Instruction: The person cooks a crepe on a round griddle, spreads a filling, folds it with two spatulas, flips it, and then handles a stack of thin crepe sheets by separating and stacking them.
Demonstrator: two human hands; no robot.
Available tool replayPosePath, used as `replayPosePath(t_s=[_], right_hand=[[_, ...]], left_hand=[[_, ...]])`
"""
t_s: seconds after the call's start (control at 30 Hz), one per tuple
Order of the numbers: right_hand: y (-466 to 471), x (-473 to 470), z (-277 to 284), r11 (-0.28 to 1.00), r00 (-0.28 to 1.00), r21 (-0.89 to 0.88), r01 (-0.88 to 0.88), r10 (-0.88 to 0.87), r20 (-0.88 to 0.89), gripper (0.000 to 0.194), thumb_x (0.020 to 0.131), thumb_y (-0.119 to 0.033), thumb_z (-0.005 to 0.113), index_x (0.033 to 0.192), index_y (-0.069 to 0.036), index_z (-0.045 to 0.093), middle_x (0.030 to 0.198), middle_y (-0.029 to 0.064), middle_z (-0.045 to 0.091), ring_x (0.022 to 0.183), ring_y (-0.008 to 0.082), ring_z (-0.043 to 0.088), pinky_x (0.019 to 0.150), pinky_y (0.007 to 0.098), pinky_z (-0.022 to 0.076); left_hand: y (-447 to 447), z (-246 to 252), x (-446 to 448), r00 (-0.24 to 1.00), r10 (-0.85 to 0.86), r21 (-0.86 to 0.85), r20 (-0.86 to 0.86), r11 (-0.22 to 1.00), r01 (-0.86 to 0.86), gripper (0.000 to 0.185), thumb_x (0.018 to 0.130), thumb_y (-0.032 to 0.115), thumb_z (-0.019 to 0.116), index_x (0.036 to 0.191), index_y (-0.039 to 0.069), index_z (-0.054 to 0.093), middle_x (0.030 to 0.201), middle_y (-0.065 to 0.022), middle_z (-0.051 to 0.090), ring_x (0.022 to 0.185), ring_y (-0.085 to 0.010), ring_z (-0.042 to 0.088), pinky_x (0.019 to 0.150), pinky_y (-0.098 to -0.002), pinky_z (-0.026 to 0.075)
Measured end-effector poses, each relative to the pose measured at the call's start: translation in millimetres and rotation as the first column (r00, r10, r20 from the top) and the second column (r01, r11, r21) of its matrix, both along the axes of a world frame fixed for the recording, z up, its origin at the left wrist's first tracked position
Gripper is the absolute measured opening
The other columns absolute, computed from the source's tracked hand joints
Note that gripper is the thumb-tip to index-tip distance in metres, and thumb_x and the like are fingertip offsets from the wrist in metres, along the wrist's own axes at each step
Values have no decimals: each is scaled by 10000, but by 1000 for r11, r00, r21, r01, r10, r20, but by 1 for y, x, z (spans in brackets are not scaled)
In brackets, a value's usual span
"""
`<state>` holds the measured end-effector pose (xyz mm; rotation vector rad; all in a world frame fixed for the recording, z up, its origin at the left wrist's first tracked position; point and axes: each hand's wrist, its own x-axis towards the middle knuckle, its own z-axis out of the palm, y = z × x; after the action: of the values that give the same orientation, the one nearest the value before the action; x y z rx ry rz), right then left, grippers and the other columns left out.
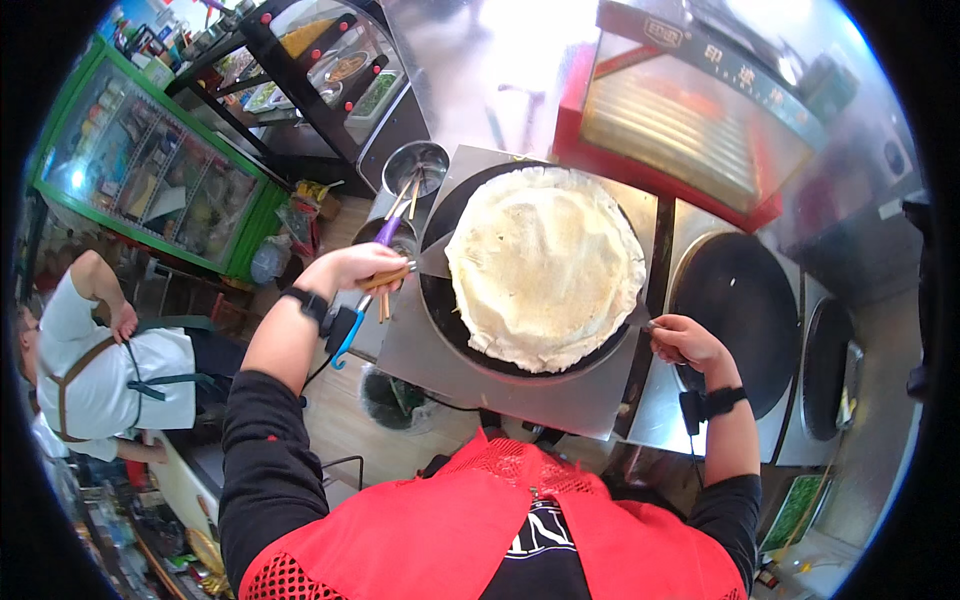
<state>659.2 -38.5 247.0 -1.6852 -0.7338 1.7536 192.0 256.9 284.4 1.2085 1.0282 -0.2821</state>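
A large pale crepe [551, 270] lies on a round black griddle plate [442, 315], its edge ragged and slightly raised. At its left, my left hand [375, 266] grips the wooden handle of a scraper [435, 262], whose metal blade reaches the crepe's left edge. My right hand [686, 341] holds a second scraper [638, 316], its blade at the lower right edge of the crepe. Whether either blade goes under the crepe is partly hidden. Just beyond my left hand, a purple-handled utensil [388, 230] rests by a metal pot [416, 169].
Two more black griddle plates [739, 322] [827, 367] stand to the right. A red-framed glass warming cabinet [667, 112] is behind. At the left are a food display case [352, 75], a green-framed refrigerator [150, 165] and a person in a white shirt [112, 360]. A lined bin [397, 397] stands below.
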Motion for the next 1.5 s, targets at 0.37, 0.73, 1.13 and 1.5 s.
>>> replayPosePath(t_s=[0.37,0.73,1.13,1.5], right_hand=[[96,-3,9,932,573,-262,-251,361,736,630,651,-636,697,680,-6,686,631,65,633,589,179,623,570,287,488],[106,-13,54,967,280,-9,-254,82,957,593,645,-645,683,742,-61,704,724,139,667,700,300,654,643,368,505],[61,-9,31,636,173,544,-547,-550,817,301,723,-75,704,961,-73,520,835,113,566,815,313,557,716,404,442],[-97,-54,13,550,533,749,370,-786,314,219,849,-85,670,1015,19,573,717,-20,551,630,58,513,572,216,426]], left_hand=[[53,-4,123,726,-357,485,-588,563,670,836,621,826,543,632,-2,658,584,-90,598,556,-216,587,564,-312,473],[49,41,118,829,-82,763,-554,350,544,741,610,764,605,884,87,729,914,-103,696,918,-251,652,783,-360,497],[-7,41,24,905,-150,856,-398,-416,307,289,789,55,573,1049,3,460,976,-176,491,969,-349,485,859,-396,435],[-183,13,18,949,-35,649,314,737,-188,159,877,90,555,1010,11,518,652,7,506,523,-40,468,450,-215,373]])
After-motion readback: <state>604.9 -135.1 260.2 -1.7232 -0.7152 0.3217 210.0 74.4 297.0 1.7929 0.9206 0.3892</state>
